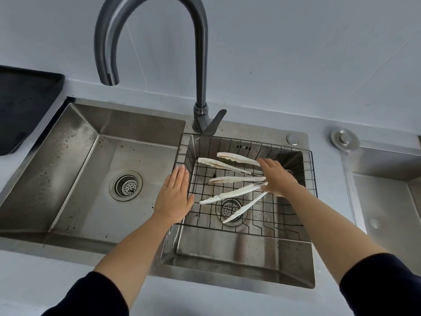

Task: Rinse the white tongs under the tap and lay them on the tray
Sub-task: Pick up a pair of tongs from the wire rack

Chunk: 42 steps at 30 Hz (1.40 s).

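A: What could go wrong from here?

B: Several pairs of white plastic tongs (230, 180) are seen fanned out in the black wire basket (293, 226), which sits in the right basin of the stainless steel double sink (75, 156). Their hinge ends are bunched together under the right hand (276, 176). If one pair is lifted, a neighbour could be dragged along or knocked, and an arm tip could be caught in the wire grid.

A: And the water?

B: No stream is visible. The spout of the dark grey curved tap (109, 76) is turned over the left basin, so the tongs would have to be carried across, and a wet pair could be dropped on the way to the black tray (25, 106) on the counter at the far left.

A: How are the hands placed?

B: The right hand is spread flat, palm down, over the hinge ends; whether anything is gripped beneath it cannot be told. The left hand (174, 195) is held open and flat at the basket's left rim, with nothing held, just beside the tong tips.
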Tool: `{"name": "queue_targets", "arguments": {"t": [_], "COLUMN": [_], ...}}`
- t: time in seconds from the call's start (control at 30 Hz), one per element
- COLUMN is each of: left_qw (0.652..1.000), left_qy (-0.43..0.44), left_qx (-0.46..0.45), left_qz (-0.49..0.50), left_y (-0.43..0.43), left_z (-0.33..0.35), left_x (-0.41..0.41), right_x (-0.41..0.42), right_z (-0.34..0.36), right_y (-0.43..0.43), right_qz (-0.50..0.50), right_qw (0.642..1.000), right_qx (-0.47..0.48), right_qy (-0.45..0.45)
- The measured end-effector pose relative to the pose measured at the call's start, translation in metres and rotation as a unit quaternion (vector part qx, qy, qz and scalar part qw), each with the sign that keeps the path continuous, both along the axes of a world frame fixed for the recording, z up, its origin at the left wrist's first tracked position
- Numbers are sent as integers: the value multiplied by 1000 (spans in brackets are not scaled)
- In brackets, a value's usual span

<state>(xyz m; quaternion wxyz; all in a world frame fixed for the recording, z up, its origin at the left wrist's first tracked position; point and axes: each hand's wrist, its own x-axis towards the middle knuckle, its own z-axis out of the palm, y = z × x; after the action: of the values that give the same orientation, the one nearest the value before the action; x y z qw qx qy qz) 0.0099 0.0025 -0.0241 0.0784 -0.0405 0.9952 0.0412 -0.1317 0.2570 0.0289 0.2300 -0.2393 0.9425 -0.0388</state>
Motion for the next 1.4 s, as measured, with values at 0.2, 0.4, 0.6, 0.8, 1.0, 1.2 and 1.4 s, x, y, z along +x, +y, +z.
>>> {"name": "queue_targets", "arguments": {"t": [0.2, 0.4, 0.6, 0.8, 1.0, 1.2, 1.4], "left_qw": [1000, 998, 986, 930, 647, 626, 640], "left_qy": [-10, -43, -68, -45, -88, -150, -175], "left_qx": [11, 34, 154, 345, 690, 723, 715], "left_qz": [4, -10, 10, 121, 313, 249, 220], "left_y": [1, -2, -12, -70, -137, -161, -163], "left_z": [1, 7, 27, 43, 86, 105, 110], "left_x": [0, -2, -1, 15, 16, 5, -10], "right_x": [7, 31, 57, 77, 105, 127, 120], "right_z": [30, 60, 69, 70, 59, 52, 57], "right_y": [-8, -46, -107, -181, -253, -292, -290], "right_qz": [-11, -20, -62, -176, -286, -346, -344], "right_qw": [997, 983, 960, 927, 854, 790, 791], "right_qx": [-67, -161, -216, -235, -306, -365, -352], "right_qy": [-30, -88, -165, -235, -308, -351, -363]}}
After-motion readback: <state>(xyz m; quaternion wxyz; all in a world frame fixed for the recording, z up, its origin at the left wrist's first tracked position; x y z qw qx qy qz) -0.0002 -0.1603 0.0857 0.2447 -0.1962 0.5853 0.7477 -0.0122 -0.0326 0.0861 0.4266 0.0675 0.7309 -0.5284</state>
